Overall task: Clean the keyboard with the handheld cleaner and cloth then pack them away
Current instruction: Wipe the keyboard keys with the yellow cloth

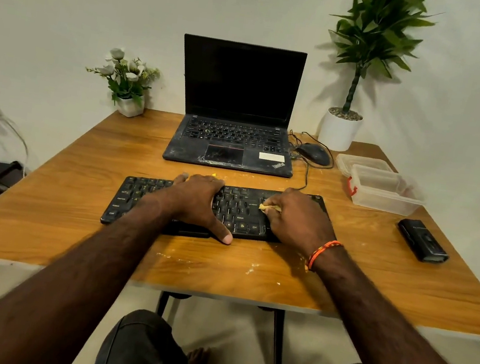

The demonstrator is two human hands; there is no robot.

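Note:
A black keyboard lies across the middle of the wooden table. My left hand rests on the keyboard's middle, fingers over its far edge and thumb at its near edge. My right hand grips a small yellow cloth, pressed onto the keys at the right part of the keyboard; most of the cloth is hidden in the fingers. The black handheld cleaner lies on the table at the right, apart from both hands.
An open dusty laptop stands behind the keyboard, with a wired mouse to its right. A clear plastic box and its lid sit at the right. Two potted plants stand at the back. Crumbs lie near the front edge.

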